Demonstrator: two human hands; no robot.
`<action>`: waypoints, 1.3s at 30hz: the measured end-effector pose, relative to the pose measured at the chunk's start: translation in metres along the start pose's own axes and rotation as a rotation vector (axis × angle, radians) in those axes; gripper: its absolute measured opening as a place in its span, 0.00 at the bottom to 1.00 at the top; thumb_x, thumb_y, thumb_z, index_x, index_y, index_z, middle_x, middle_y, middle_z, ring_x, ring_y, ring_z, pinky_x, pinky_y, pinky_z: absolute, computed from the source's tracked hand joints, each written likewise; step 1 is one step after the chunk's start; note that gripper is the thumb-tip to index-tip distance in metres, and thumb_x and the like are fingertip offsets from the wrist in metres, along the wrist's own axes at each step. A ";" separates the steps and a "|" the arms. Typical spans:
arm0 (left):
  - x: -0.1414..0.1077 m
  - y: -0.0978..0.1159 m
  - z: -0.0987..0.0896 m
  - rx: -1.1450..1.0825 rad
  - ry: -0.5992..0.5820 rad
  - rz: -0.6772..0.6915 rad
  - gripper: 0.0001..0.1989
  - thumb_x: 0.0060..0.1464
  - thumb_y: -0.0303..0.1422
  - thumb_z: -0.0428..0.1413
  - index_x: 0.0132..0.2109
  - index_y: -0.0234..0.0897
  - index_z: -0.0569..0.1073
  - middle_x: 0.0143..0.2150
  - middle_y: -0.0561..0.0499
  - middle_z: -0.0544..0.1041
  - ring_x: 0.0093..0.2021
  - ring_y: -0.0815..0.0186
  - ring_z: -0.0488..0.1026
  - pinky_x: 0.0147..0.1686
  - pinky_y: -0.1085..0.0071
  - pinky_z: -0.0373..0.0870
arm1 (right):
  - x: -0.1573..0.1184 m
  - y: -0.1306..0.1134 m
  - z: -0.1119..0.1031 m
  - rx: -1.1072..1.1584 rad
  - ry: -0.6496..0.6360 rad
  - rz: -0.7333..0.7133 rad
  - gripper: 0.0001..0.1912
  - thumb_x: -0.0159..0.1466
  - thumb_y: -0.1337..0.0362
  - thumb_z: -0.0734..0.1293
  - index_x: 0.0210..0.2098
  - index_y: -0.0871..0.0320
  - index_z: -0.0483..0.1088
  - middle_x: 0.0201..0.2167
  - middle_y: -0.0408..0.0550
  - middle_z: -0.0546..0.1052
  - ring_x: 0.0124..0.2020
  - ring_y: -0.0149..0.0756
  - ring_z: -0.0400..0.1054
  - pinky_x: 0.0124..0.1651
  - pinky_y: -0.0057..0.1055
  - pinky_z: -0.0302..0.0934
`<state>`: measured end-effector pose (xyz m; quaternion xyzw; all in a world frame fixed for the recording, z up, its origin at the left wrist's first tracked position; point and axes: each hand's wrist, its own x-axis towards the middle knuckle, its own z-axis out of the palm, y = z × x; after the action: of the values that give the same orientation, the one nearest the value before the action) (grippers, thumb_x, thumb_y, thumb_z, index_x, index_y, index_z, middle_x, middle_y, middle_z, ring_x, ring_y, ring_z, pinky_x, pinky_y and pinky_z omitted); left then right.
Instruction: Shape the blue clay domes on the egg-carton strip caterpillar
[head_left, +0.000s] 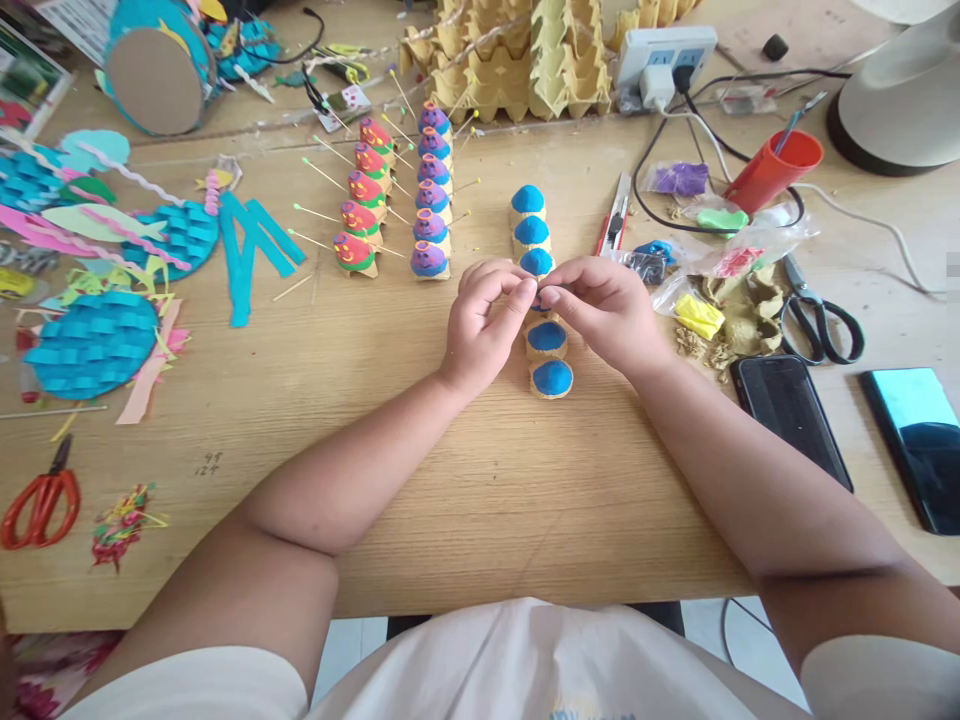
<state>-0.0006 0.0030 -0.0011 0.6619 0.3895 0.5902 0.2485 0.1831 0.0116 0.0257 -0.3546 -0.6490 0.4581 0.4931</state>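
Grip of left hand (486, 318) and right hand (606, 308) is pinched together (contents unclear); blue-topped carton (552, 379) lies beneath. Cutter (616, 216) rests nearby.

Tan carton strip (547, 356), blue domes (552, 378); orange-red cup (776, 172); turquoise basket-weave disc (97, 345).

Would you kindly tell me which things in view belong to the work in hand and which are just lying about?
Likely part of the work:
blue-topped carton strip, left hand and right hand at its middle
purple-and-blue carton strip, similarly shaped

Apparently just lying about:
red-handled scissors
black-handled scissors
power strip
red cup
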 end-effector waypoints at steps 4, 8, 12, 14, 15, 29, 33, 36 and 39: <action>-0.001 -0.002 0.000 0.002 -0.017 -0.039 0.26 0.70 0.59 0.54 0.35 0.45 0.77 0.44 0.49 0.84 0.53 0.60 0.80 0.64 0.55 0.74 | -0.001 -0.006 -0.001 -0.036 -0.011 0.010 0.27 0.63 0.35 0.77 0.33 0.54 0.79 0.29 0.43 0.79 0.32 0.33 0.71 0.35 0.32 0.67; -0.003 -0.003 0.000 -0.033 -0.011 -0.081 0.25 0.70 0.61 0.53 0.42 0.46 0.79 0.46 0.49 0.84 0.54 0.61 0.81 0.63 0.56 0.76 | -0.001 -0.011 -0.002 -0.076 0.001 0.000 0.28 0.64 0.34 0.75 0.30 0.54 0.78 0.28 0.44 0.79 0.32 0.33 0.70 0.35 0.32 0.66; -0.004 0.000 0.000 -0.025 -0.033 -0.073 0.22 0.66 0.59 0.60 0.51 0.48 0.79 0.51 0.48 0.84 0.57 0.60 0.81 0.64 0.56 0.75 | 0.000 -0.013 -0.002 -0.091 0.022 0.007 0.31 0.64 0.31 0.73 0.29 0.54 0.77 0.27 0.44 0.78 0.31 0.33 0.69 0.34 0.32 0.66; -0.003 0.003 0.000 -0.003 -0.055 -0.029 0.20 0.64 0.57 0.63 0.50 0.49 0.79 0.51 0.48 0.84 0.57 0.59 0.80 0.66 0.55 0.74 | 0.001 -0.014 -0.002 -0.098 0.025 0.008 0.32 0.64 0.30 0.73 0.28 0.54 0.77 0.26 0.43 0.77 0.31 0.32 0.69 0.33 0.31 0.65; -0.003 0.003 -0.001 0.009 -0.061 -0.004 0.19 0.65 0.56 0.63 0.49 0.49 0.80 0.50 0.48 0.85 0.56 0.59 0.80 0.66 0.54 0.73 | 0.000 -0.014 -0.001 -0.100 0.024 0.010 0.32 0.63 0.30 0.73 0.28 0.54 0.77 0.26 0.43 0.77 0.30 0.32 0.69 0.33 0.31 0.65; 0.001 0.002 0.000 0.029 -0.007 0.007 0.19 0.70 0.55 0.58 0.40 0.47 0.78 0.43 0.50 0.84 0.52 0.61 0.81 0.64 0.54 0.73 | 0.001 -0.007 -0.002 0.014 -0.002 0.014 0.30 0.63 0.30 0.73 0.43 0.50 0.80 0.34 0.45 0.82 0.37 0.35 0.76 0.43 0.34 0.74; 0.001 0.001 0.001 0.032 -0.004 -0.015 0.21 0.69 0.57 0.58 0.38 0.47 0.78 0.43 0.51 0.84 0.53 0.60 0.81 0.63 0.54 0.74 | 0.001 -0.001 0.000 0.035 -0.031 0.009 0.29 0.59 0.34 0.79 0.42 0.51 0.80 0.39 0.45 0.83 0.40 0.37 0.77 0.43 0.34 0.74; 0.000 0.000 0.001 0.027 0.007 -0.030 0.23 0.69 0.58 0.57 0.37 0.46 0.78 0.43 0.51 0.84 0.52 0.60 0.81 0.63 0.54 0.74 | 0.000 0.000 0.000 0.027 -0.025 0.009 0.28 0.59 0.35 0.79 0.38 0.53 0.80 0.36 0.45 0.82 0.38 0.35 0.75 0.41 0.33 0.73; -0.001 -0.001 0.001 0.025 -0.004 -0.041 0.25 0.70 0.59 0.55 0.35 0.46 0.79 0.43 0.50 0.84 0.53 0.61 0.81 0.64 0.54 0.74 | 0.000 -0.003 0.000 0.015 -0.026 0.021 0.27 0.61 0.35 0.78 0.35 0.54 0.80 0.33 0.45 0.81 0.35 0.34 0.74 0.39 0.33 0.71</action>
<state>-0.0003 0.0031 -0.0022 0.6581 0.4097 0.5788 0.2530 0.1833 0.0104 0.0287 -0.3517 -0.6483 0.4725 0.4824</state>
